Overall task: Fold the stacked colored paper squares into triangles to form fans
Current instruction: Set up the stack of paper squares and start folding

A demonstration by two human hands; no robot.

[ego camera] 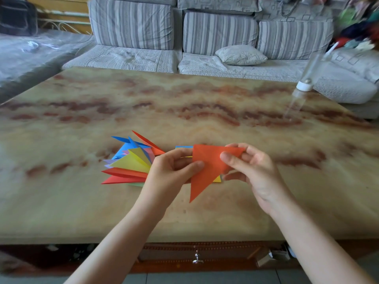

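Fingers of both hands pinch an orange triangle [207, 171] at frame centre, above the table [205, 103]: left hand [172, 171] on its left edge, right hand [250, 167] on its upper right corner. Left of them lies a fan [131, 162] of folded triangles. Unfolded squares [183, 147] peek out behind the hands, so the job looks well along, not finished.

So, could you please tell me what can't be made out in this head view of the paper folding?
- Unfolded paper stack: mostly hidden behind the orange triangle and both hands; its sheets can't be counted.
- Left hand fingertips: hidden behind the triangle.
- Folded triangles: overlapping, so no count; the lowest ones are covered.
- Clear bottle, far right: motion-blurred, contents unreadable.
- Right hand: its lower fingers' grip is unclear.
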